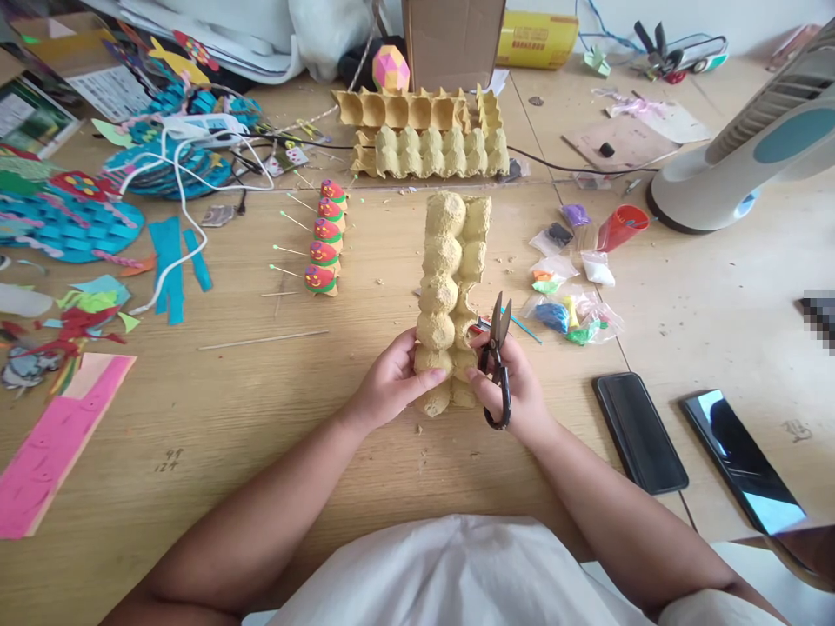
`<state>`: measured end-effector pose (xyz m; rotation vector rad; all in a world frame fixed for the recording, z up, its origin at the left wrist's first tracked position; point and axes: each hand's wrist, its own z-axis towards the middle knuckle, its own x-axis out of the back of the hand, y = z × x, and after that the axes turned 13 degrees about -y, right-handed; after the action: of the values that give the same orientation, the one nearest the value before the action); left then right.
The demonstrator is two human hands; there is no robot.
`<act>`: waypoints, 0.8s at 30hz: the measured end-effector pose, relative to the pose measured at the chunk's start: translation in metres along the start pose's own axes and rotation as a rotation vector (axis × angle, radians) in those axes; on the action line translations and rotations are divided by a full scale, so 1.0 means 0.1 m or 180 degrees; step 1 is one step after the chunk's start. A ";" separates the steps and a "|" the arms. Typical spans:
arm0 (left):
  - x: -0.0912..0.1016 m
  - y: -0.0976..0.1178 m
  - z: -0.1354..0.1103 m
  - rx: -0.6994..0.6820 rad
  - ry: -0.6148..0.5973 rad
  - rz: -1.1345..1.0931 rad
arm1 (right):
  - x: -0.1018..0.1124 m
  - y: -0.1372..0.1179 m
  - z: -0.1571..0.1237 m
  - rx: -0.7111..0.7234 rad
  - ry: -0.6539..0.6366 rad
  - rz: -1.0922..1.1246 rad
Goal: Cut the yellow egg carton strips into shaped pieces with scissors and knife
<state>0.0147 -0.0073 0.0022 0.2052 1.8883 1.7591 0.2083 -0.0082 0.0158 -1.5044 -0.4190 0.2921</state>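
Note:
Between my hands I hold a yellowish pulp egg carton (437,291), its bumps facing up and its long side pointing away from me. My left hand (393,382) grips the near left edge, thumb on top of a bump. With my right hand (522,396) I hold black-handled scissors (499,356), blades slightly apart and pointing away, while its thumb presses the carton's right side. A ragged gap shows along that right edge. Left of the carton stands a row of red and green painted egg-carton cups (326,230) with faces and pin-like feelers.
More egg cartons (440,152) lie at the back. To the right are small bags of coloured clay (564,313), a red cup (623,226), two phones (639,430) and a white fan (731,139). Blue woven crafts (78,217) and a pink strip (62,452) are at left.

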 end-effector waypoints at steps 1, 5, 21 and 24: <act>0.00 0.00 0.00 -0.0005 -0.0002 0.0001 | 0.00 0.00 0.00 -0.0024 -0.0008 0.0043; 0.01 -0.02 0.01 -0.0003 -0.0042 -0.0025 | 0.00 0.00 0.00 -0.0156 -0.0019 0.0153; 0.04 -0.04 -0.01 -0.0018 -0.0228 -0.0400 | 0.06 0.07 -0.02 -0.0015 0.0037 0.0038; 0.04 -0.05 -0.02 -0.0003 -0.0225 -0.0519 | 0.06 0.07 -0.02 -0.0080 -0.0012 0.0087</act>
<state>0.0120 -0.0076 -0.0039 0.1083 1.8008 1.6230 0.2149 -0.0067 0.0095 -1.5354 -0.4067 0.3123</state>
